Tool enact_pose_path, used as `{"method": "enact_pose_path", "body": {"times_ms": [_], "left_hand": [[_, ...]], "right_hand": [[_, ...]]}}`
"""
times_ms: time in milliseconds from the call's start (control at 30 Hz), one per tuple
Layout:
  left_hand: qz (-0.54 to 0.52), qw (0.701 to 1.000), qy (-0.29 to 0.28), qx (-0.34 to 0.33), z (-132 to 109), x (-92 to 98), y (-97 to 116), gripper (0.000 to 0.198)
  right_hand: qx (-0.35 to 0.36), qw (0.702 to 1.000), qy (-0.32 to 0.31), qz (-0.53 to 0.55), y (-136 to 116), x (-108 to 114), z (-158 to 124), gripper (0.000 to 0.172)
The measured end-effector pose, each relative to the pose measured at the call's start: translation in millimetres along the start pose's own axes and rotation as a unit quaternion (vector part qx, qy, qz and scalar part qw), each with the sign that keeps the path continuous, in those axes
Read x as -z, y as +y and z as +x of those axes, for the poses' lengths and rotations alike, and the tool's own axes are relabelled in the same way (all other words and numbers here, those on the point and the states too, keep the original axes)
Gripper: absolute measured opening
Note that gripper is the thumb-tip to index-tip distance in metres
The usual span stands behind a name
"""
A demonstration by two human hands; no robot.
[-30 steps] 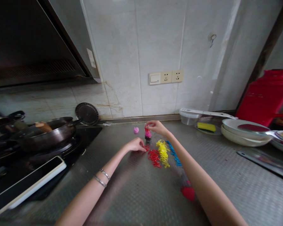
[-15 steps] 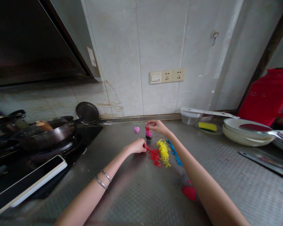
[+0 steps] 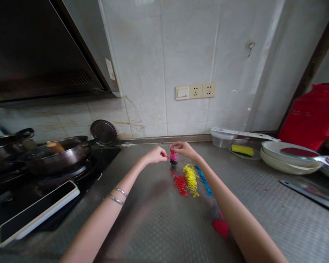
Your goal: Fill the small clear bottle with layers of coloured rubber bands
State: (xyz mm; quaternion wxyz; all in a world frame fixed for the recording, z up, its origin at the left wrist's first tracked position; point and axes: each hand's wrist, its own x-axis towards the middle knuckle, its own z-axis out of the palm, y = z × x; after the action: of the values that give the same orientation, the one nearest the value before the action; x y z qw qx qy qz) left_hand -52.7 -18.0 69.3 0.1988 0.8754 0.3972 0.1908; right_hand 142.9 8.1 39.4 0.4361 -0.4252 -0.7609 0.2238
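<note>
near the counter's (image 3: 142, 223) back edge, the right hand (image 3: 187, 151) pinches the bottle (image 3: 174, 158) near its top, seemingly to steady it upright. the left hand (image 3: 155, 155) pinches a red band (image 3: 168, 157) just beside it. red bands (image 3: 181, 185), yellow bands (image 3: 191, 179) and blue bands (image 3: 204, 179) lie nearer the front edge, probably sorted by colour.

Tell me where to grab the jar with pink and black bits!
I'd pinch the little jar by its upper sides, coming from the right, as the right hand does. It stands upright and looks slim enough; the left hand is close on its other side.
</note>
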Motion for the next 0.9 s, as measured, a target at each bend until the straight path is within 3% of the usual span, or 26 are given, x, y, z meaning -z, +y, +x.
{"method": "enact_pose_path", "body": {"times_ms": [133, 233, 500, 900], "left_hand": [[0.015, 0.999, 0.029, -0.01, 25.8, 40.2, 15.2, 0.02], [0.052, 0.998, 0.005, -0.024, 47.1, 51.4, 24.4, 0.02], [0.115, 0.988, -0.098, -0.018, 78.8, 42.3, 31.4, 0.016], [0.121, 0.987, -0.103, -0.027, 85.5, 43.1, 30.4, 0.019]], "right_hand": [[-0.001, 1.0, 0.002, 0.002, -2.3, 1.1, -1.8, 0.032], [-0.005, 1.0, -0.001, 0.001, -3.0, 2.0, -2.2, 0.033], [0.002, 1.0, -0.015, 0.009, -3.8, 4.6, -2.1, 0.035], [-0.005, 1.0, -0.018, 0.0, -6.3, 6.3, -4.6, 0.038]]}}
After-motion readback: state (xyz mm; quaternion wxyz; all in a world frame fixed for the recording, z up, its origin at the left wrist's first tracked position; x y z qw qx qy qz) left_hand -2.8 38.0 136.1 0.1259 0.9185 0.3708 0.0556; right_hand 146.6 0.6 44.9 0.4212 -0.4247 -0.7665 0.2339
